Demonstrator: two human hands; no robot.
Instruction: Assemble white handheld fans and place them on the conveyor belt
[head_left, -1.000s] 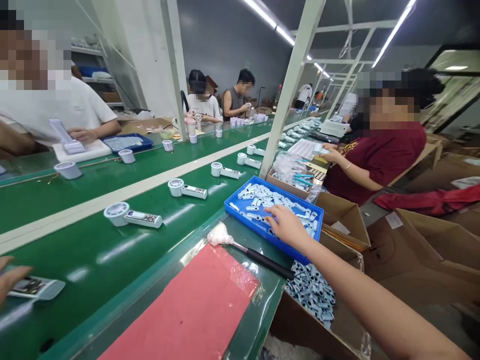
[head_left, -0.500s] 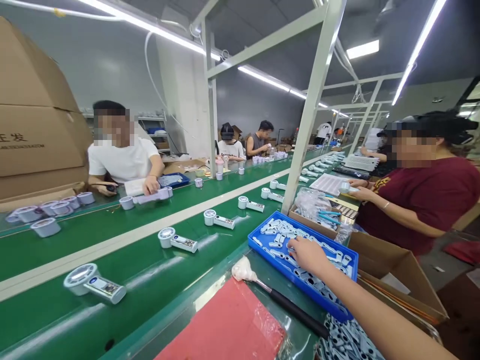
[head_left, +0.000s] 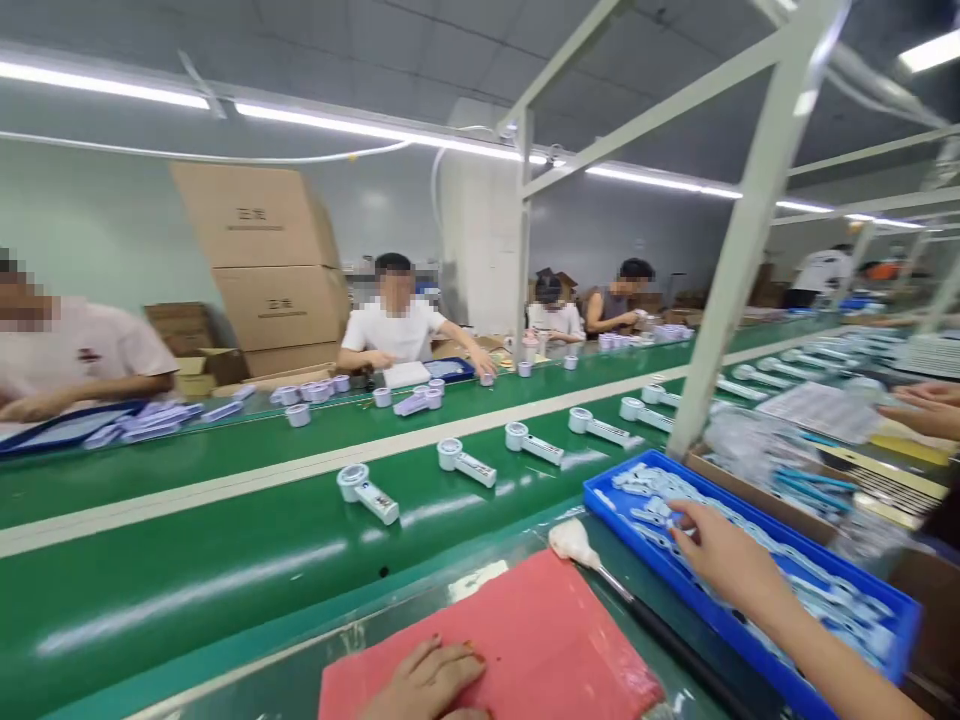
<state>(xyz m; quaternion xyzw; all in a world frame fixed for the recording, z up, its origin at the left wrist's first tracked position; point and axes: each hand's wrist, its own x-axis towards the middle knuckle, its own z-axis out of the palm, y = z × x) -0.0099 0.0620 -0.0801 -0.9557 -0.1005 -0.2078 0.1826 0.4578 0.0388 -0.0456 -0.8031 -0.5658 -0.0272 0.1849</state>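
Observation:
My right hand [head_left: 720,555] reaches into a blue tray [head_left: 645,548] of several small pale-blue parts [head_left: 810,585], fingers curled down among them; I cannot see what they hold. At the bottom edge my left hand [head_left: 427,682] rests on a red mat [head_left: 540,640], fingers bent and loosely closed with nothing visible in them. A black-handled brush [head_left: 581,548] with a white tip lies between the mat and the tray.
Several white handheld fans [head_left: 366,491] ride a green conveyor belt [head_left: 225,560] beyond the mat. A white frame post [head_left: 739,250] rises behind the tray. People work across the belt and a co-worker's hands [head_left: 922,408] show at right. Stacked cardboard boxes [head_left: 262,265] stand behind.
The view has swung left and up. My left hand has come into sight on the red mat. My right hand stays in the blue tray. The fans have travelled along the belt.

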